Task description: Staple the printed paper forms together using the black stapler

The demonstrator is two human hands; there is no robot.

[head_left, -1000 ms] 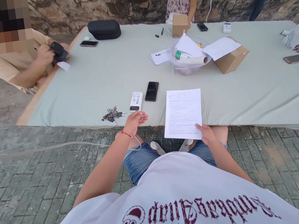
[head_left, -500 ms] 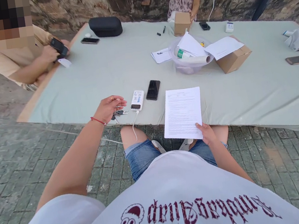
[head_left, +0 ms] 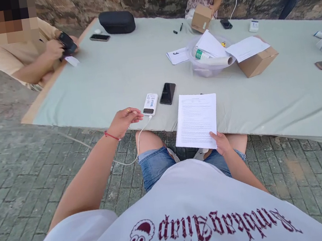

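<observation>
**Paper in one hand, the other at the power bank**

A long table point(head_left: 131, 77) under a pale green cloth runs from far left to near right, standing on brick paving. At its far end sits a black case point(head_left: 117, 21). Right of centre lie two cardboard boxes – the larger point(head_left: 257, 63) with a loose sheet over its top, the smaller point(head_left: 201, 18) at the far edge in front of a person in a patterned top. Between them stands a clear bowl point(head_left: 205, 68) holding rolled papers.

At the near edge, a printed sheet point(head_left: 196, 120) hangs partly over the table; the right hand point(head_left: 222, 143) pinches its near right corner, thumb on top, fingers clamped beneath. Left of the sheet lies a black phone point(head_left: 167, 93), and just left of that a white power bank point(head_left: 150, 104). A white cable point(head_left: 134, 146) runs from the bank's near end down past the person's knee. The left hand point(head_left: 123, 121) hovers palm down just left of the bank – fingers together and stretched toward the cable plug, tips close to it; whether they touch it I cannot tell.

At the far left a second person's hands hold a dark device point(head_left: 66, 44), with another phone point(head_left: 99, 37) nearby
</observation>
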